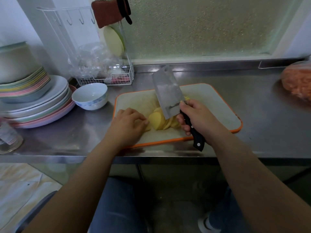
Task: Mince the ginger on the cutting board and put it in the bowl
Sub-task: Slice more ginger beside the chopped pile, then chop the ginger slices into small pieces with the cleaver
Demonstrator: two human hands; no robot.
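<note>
Ginger (159, 122) lies as pale yellow overlapping slices on the cutting board (218, 105), our left hand (128, 126) curled touching them, right hand (196, 116) gripping cleaver (166, 93) above, bowl (90, 96) left of board, apparently empty.

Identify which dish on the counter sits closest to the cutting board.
The small white bowl with the blue pattern, standing alone just left of the cutting board. The stacked plates and pastel bowls lie farther left.

Stacked plates (38, 105) left; wire rack (107, 78) behind.
</note>
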